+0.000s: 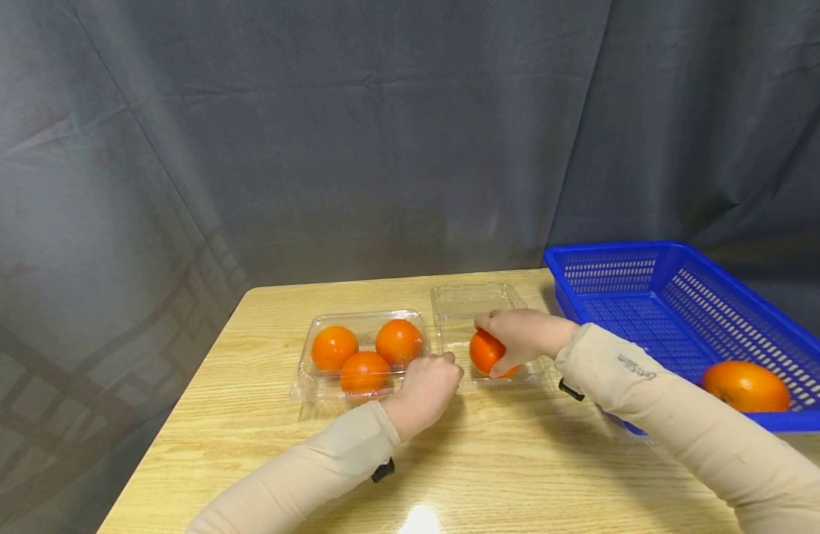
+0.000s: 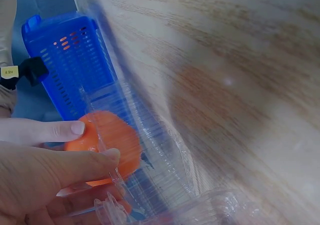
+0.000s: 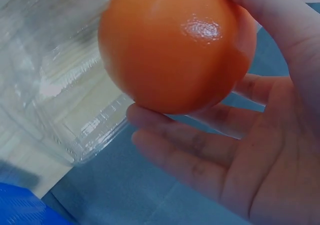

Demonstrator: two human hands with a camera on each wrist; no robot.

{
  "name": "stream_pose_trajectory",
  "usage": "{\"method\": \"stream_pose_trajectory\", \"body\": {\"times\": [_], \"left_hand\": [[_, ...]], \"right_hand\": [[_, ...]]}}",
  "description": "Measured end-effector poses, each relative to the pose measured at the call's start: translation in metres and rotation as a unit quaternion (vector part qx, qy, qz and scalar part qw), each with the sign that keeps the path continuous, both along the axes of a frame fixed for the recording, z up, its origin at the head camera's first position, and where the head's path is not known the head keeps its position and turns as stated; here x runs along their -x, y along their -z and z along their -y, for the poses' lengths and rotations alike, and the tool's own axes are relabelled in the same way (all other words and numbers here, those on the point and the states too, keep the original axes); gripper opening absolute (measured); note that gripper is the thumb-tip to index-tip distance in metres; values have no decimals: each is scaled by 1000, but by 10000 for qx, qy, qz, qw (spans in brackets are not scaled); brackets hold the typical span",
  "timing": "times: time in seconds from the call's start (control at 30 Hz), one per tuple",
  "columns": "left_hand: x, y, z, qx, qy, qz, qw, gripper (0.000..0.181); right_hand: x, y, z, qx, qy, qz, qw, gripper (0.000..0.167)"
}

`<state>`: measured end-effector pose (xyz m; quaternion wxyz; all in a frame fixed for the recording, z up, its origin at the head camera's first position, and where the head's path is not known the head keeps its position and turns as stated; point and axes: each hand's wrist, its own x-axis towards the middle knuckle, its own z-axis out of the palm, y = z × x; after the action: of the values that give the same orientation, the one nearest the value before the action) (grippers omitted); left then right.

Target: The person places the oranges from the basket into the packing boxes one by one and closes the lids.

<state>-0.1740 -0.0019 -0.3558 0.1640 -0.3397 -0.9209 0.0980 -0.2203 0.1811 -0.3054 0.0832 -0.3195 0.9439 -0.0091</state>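
My right hand [image 1: 526, 337] grips an orange [image 1: 485, 353], thumb on one side and fingers round the other. In the right wrist view the orange [image 3: 175, 45] fills the top, with the fingers below it. It is in the near part of an open clear plastic clamshell box [image 1: 473, 300], whose lid lies back. My left hand [image 1: 426, 389] pinches the near left edge of this box; in the left wrist view its thumb [image 2: 95, 162] lies over the rim. Left of it stands another clear box [image 1: 306, 378] with three oranges [image 1: 365, 373] inside.
A blue perforated plastic basket [image 1: 650, 297] stands at the right of the wooden table [image 1: 250, 445], holding a large orange [image 1: 746, 386] in its near right corner. A dark grey curtain [image 1: 397, 148] hangs behind the table.
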Motion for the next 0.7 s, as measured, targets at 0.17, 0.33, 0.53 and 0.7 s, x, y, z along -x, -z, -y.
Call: {"method": "stream_pose_trajectory", "body": {"times": [0.17,0.33,0.53,0.7], "left_hand": [[0,0,-1,62,-28,-55,10000,17],[0,0,-1,89,-59,-183,9998,14],[0,2,-1,55,-76,-210,9997,14],[0,3,-1,90,-134,-250,9996,11]], "right_hand": [[1,2,3,12,43,54,10000,54],[3,5,7,88,-58,-2,9999,53],[3,8,11,13,-15,-25,10000,54],[5,10,13,-52,63,-5,10000,54]]}}
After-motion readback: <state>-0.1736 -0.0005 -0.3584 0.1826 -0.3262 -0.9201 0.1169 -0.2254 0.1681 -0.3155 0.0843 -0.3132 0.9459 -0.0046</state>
